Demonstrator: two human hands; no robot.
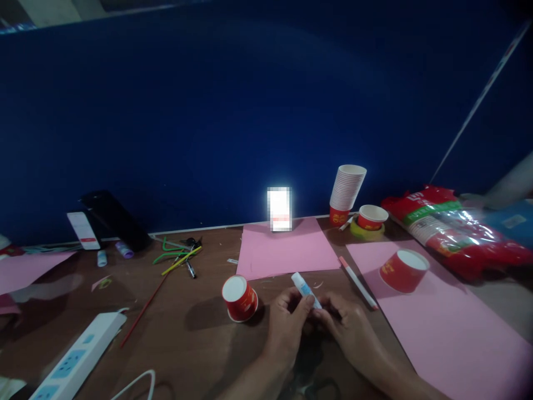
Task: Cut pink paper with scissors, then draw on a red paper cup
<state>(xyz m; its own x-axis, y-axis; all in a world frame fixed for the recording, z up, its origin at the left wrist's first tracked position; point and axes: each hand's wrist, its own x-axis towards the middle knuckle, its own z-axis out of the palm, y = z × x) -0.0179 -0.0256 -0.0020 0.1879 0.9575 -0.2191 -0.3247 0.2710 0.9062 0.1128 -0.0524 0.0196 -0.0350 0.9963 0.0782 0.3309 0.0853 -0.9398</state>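
My left hand (287, 325) and my right hand (350, 328) meet low in the middle over the brown table (187, 328). Both are closed around a small white and blue glue stick (305, 289) whose end points up and away from me. Just left of my hands a red paper cup (239, 299) lies tipped on its side, white base toward me. A second red cup (403, 270) lies on the pink sheet (449, 328) to the right. A white pen with an orange cap (357, 282) rests between the two pink sheets.
Another pink sheet (287, 250) lies beyond my hands. A stack of paper cups (346, 191), a cup on a tape roll (370, 220) and a red cup package (449, 233) sit at the back right. Coloured sticks (179, 255) and a white power strip (79, 358) lie left.
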